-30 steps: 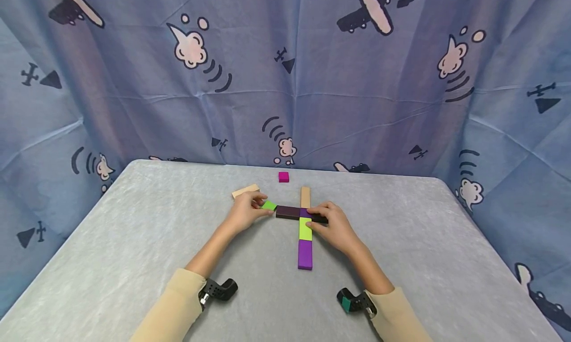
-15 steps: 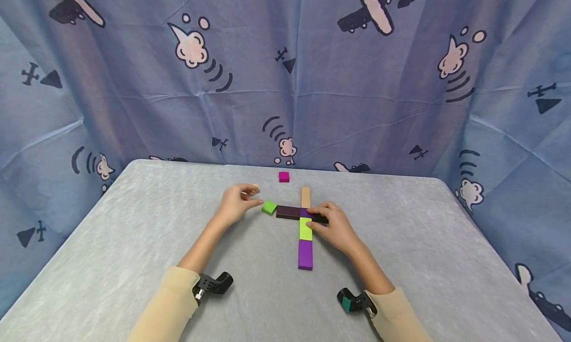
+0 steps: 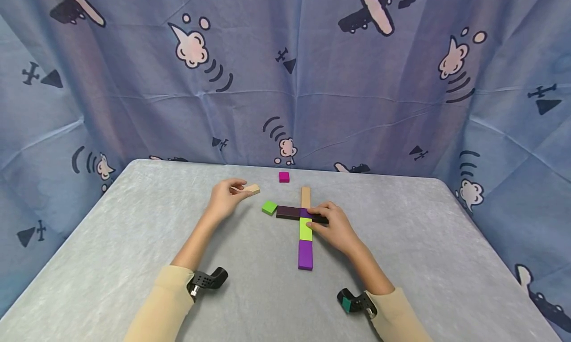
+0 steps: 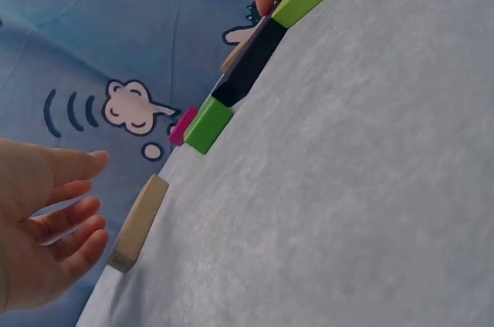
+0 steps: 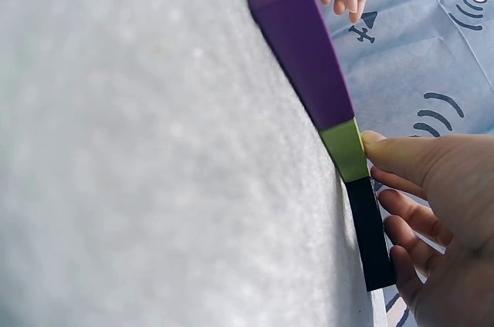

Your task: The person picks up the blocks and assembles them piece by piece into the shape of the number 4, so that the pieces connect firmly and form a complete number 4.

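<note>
My left hand [image 3: 224, 198] is over a pale wooden block [image 3: 252, 189] at the back left. In the left wrist view its fingers are parted, and a gap separates them from the wooden block [image 4: 139, 227]. My right hand [image 3: 335, 226] straddles the right-hand black block [image 3: 321, 219] of a cross of blocks, thumb at the yellow-green block [image 3: 305, 229], index finger by a small purple block [image 3: 304, 213]. The right wrist view shows that thumb on the yellow-green block [image 5: 345, 150] and the other fingers curled along the black block [image 5: 370, 234].
A dark block [image 3: 287, 212] forms the cross's left arm, a tan block [image 3: 305, 197] its far end, a purple block [image 3: 305, 255] its near end. A green block [image 3: 269, 208] lies at the left arm's tip. A magenta block [image 3: 284, 177] lies near the far table edge.
My left hand has left the green block and moved left and away to the pale wooden block. The green block stays by the dark block. My right hand has kept its place.
</note>
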Motion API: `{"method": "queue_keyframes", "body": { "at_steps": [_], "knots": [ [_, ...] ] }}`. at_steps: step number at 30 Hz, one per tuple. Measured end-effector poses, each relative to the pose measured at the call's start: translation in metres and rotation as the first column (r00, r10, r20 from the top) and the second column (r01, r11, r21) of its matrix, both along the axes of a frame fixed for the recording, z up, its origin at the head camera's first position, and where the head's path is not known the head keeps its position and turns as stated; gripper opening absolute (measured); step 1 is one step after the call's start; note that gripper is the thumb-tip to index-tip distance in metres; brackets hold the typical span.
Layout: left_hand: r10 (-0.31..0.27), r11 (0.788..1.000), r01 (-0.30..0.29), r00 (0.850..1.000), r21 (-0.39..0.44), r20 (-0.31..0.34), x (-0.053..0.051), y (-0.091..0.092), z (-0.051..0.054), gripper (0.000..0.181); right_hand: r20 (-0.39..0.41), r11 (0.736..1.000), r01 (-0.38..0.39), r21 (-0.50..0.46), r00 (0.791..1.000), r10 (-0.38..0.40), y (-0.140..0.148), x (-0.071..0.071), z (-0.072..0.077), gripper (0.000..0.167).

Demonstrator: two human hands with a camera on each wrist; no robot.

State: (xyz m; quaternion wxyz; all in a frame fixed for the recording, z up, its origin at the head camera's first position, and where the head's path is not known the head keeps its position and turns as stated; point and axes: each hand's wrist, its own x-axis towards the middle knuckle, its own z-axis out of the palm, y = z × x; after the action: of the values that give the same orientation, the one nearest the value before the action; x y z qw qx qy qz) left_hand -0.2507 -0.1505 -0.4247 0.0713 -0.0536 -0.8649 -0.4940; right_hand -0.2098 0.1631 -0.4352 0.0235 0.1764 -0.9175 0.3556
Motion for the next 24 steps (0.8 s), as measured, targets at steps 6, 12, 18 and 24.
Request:
{"method": "queue_keyframes", "body": {
  "at_steps": [6,12,18,24],
  "knots": [
    [0.043,0.999,-0.043,0.999,-0.002,0.015,-0.001,-0.007,-0.001,0.038,-0.005,1.0,-0.005,0.004,1.0,0.005,0.001,0.0,-0.001,0.034],
    [0.053,0.998,-0.052,0.998,-0.02,0.043,-0.001,-0.01,-0.005,0.039,-0.004,1.0,-0.003,0.006,1.0,0.003,0.001,0.0,0.0,0.034],
    [0.075,0.997,-0.072,0.995,-0.036,0.064,-0.003,-0.011,-0.012,0.039,-0.005,1.0,-0.003,0.001,1.0,0.003,0.0,0.001,0.002,0.034],
    [0.079,0.996,-0.078,0.995,-0.035,0.054,-0.003,-0.01,-0.016,0.036,-0.004,1.0,-0.002,0.001,1.0,0.002,0.0,0.001,0.002,0.035]
  ]
}}
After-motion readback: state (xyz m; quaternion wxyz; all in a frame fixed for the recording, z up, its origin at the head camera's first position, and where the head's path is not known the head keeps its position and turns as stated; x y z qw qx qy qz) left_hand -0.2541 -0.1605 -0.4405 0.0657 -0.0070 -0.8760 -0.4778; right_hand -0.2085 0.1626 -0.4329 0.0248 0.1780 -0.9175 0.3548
